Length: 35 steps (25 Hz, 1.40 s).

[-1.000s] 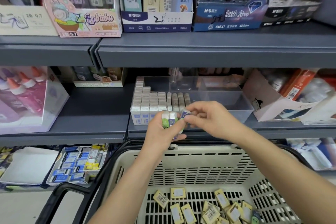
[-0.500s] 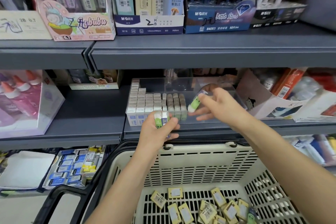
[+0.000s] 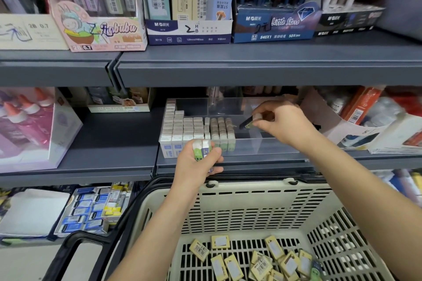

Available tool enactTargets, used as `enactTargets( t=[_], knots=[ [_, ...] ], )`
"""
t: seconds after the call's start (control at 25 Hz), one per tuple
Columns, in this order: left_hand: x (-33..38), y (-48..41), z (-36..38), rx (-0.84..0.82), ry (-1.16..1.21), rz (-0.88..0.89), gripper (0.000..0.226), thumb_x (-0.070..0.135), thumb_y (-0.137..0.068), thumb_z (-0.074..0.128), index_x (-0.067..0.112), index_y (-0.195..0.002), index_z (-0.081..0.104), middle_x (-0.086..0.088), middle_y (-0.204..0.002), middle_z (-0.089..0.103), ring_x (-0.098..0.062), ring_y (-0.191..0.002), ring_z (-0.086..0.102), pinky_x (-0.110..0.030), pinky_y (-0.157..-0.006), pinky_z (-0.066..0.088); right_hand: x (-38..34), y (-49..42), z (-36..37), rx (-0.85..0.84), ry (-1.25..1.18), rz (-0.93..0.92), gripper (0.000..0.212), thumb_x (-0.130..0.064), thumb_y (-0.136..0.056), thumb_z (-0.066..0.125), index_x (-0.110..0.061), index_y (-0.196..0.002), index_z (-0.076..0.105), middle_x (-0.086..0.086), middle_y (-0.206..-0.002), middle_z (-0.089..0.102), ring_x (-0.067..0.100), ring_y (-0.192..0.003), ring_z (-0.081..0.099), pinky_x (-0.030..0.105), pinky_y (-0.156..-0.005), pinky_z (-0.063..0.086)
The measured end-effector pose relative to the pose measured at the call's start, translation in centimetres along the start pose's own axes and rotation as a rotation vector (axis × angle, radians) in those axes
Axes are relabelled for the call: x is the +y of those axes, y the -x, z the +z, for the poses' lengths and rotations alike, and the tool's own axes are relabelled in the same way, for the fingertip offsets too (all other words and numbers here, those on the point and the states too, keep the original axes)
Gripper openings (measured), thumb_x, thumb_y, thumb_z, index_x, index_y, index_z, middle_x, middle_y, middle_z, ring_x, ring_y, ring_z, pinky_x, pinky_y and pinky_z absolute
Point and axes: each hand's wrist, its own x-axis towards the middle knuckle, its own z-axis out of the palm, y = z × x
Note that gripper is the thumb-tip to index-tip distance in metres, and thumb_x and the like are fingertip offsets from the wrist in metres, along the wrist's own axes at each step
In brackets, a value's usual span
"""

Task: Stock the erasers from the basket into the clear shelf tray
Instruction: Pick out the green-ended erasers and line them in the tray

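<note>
— What are the hands doing?

— The left hand (image 3: 197, 162) is curled round a small bunch of erasers (image 3: 201, 146), held upright just in front of the clear tray (image 3: 269, 147). The right hand (image 3: 283, 124) reaches over the tray and pinches a single eraser (image 3: 252, 121) between thumb and fingertips. It has a green sleeve and is tilted.

— And where is that tray?

— On the middle shelf (image 3: 109, 143), at the front edge. Its left part is packed with rows of erasers (image 3: 194, 128) standing on end: blue-and-white ones at the far left, green-sleeved ones beside them. The pinched eraser is to the right of those rows, apart from them. I cannot tell whether it touches the tray floor.

— The basket?

— The basket (image 3: 251, 203) is cream with a black handle. It sits below both hands, close against the shelf edge. Yellow-wrapped erasers (image 3: 262, 260) lie loose and flat on its slotted floor at the near end.

— Anything else nearby?

— A box of glue bottles (image 3: 27, 125) stands well to the left on the same shelf, and pencil lead boxes (image 3: 189, 29) line the shelf above.
</note>
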Motion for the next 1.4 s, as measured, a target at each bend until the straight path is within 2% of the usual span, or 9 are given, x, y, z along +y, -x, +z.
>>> enactTargets(
  t=[0.08,0.24,0.64,0.76,0.88,1.04,1.16,1.24,1.4],
  knots=[
    [0.0,0.0,0.0,0.004,-0.007,0.005,0.015,0.008,-0.086,0.065,0.012,-0.099,0.058,-0.004,-0.083,0.066,-0.01,-0.075,0.069,-0.024,-0.063,0.055,-0.2,-0.3,0.3,-0.087,0.11,-0.017,0.009,-0.029,-0.086,0.062,-0.024,-0.092,0.066,-0.006,-0.09,0.066,0.015,-0.084,0.061,0.03,-0.079,0.05],
    [0.0,0.0,-0.1,-0.003,-0.011,0.017,0.014,0.007,-0.085,0.065,0.013,-0.096,0.058,-0.004,-0.082,0.065,-0.011,-0.075,0.068,-0.026,-0.064,0.056,-0.6,-0.6,2.0,-0.255,0.216,-0.053,0.021,-0.032,-0.093,0.052,-0.025,-0.107,0.065,-0.003,-0.111,0.066,0.019,-0.103,0.059,0.036,-0.089,0.049],
    [-0.2,0.0,-0.1,-0.018,-0.041,0.026,0.016,0.013,-0.085,0.066,0.015,-0.099,0.058,0.001,-0.079,0.062,-0.006,-0.066,0.062,-0.024,-0.062,0.054,-0.1,-0.7,3.1,-0.325,0.212,-0.065,0.028,-0.021,-0.096,0.044,-0.02,-0.117,0.062,-0.001,-0.121,0.063,0.022,-0.116,0.054,0.036,-0.097,0.044],
    [-0.2,-0.2,0.0,-0.037,-0.026,-0.017,0.017,0.004,-0.089,0.057,0.015,-0.102,0.058,0.0,-0.083,0.061,-0.008,-0.07,0.061,-0.027,-0.066,0.053,-0.5,0.0,2.8,-0.217,0.191,-0.065,0.029,-0.021,-0.095,0.045,-0.021,-0.12,0.061,-0.001,-0.121,0.064,0.022,-0.113,0.056,0.036,-0.094,0.045],
    [-0.2,-0.2,0.1,-0.079,-0.043,-0.017,0.019,-0.001,-0.091,0.052,0.015,-0.098,0.059,0.001,-0.086,0.068,-0.004,-0.072,0.064,-0.025,-0.07,0.055,-1.5,1.2,2.8,-0.082,0.024,-0.144,0.027,-0.014,-0.092,0.049,-0.023,-0.111,0.066,-0.006,-0.11,0.068,0.014,-0.104,0.06,0.026,-0.089,0.045],
    [-0.2,0.2,0.0,-0.201,-0.07,0.029,0.015,0.008,-0.093,0.052,0.018,-0.101,0.06,0.007,-0.086,0.074,-0.003,-0.076,0.065,-0.022,-0.068,0.054,-2.6,2.5,3.5,-0.221,-0.18,-0.202,0.028,-0.013,-0.09,0.055,-0.024,-0.114,0.064,-0.011,-0.093,0.062,0.008,-0.088,0.057,0.02,-0.082,0.043],
    [-0.4,0.4,0.1,-0.256,-0.051,0.014,0.016,0.009,-0.094,0.05,0.016,-0.104,0.061,0.005,-0.087,0.074,-0.006,-0.077,0.066,-0.022,-0.069,0.054,-2.3,2.4,3.5,-0.198,-0.221,-0.202,0.016,-0.011,-0.089,0.059,-0.019,-0.099,0.068,-0.013,-0.084,0.058,0.008,-0.082,0.055,0.021,-0.077,0.042],
    [-0.5,0.3,0.1,-0.273,-0.025,0.002,0.015,0.008,-0.094,0.049,0.014,-0.102,0.06,0.003,-0.085,0.073,-0.008,-0.076,0.066,-0.022,-0.07,0.054,-2.1,2.2,2.9,-0.263,-0.306,-0.183,0.014,-0.012,-0.087,0.062,-0.025,-0.089,0.066,-0.013,-0.081,0.061,0.004,-0.076,0.056,0.02,-0.076,0.044],
    [-0.5,0.3,0.3,-0.255,-0.028,-0.01,0.014,0.011,-0.095,0.048,0.015,-0.1,0.06,0.003,-0.09,0.071,-0.009,-0.083,0.069,-0.022,-0.071,0.054,-1.7,2.3,1.8,-0.361,-0.504,-0.16,0.006,-0.011,-0.082,0.068,-0.015,-0.086,0.065,0.006,-0.082,0.07,0.013,-0.073,0.068,0.025,-0.077,0.055]
  ],
)
